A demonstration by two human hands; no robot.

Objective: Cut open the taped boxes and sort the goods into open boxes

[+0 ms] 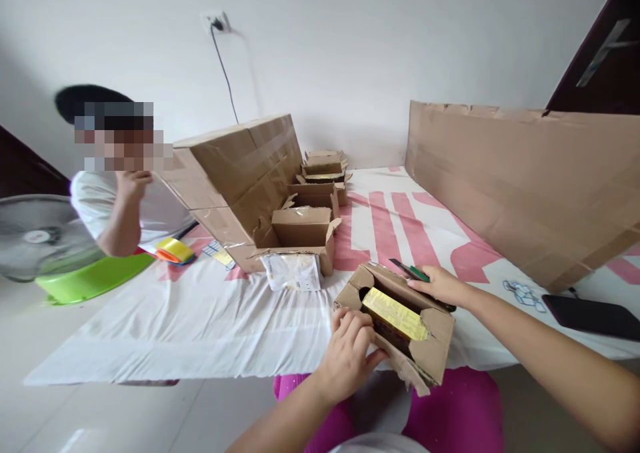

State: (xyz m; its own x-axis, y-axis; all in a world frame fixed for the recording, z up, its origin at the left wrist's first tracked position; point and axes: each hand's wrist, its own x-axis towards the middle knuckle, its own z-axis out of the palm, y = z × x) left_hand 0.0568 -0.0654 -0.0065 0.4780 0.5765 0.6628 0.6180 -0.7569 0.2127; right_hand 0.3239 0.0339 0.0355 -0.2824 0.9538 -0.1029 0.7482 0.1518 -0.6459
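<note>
A small cardboard box (437,356) with its top flaps apart sits tilted at the table's front edge, above my lap. Inside it lies a yellow box (397,313). My left hand (350,349) grips the near left side of the cardboard box, with fingertips over its rim and the thumb along the torn flap. In my right hand (440,285) is a green utility knife (419,274), its blade out and pointing left over the far side of the box. Part of the right hand's fingers is hidden behind the knife and the box edge.
Several opened cardboard boxes (303,233) stand in a row beside a large carton (265,166). A cardboard panel (520,179) stands on the right, near a black phone (593,316). Across the table's left side a person (115,206) sits by a green fan (95,279).
</note>
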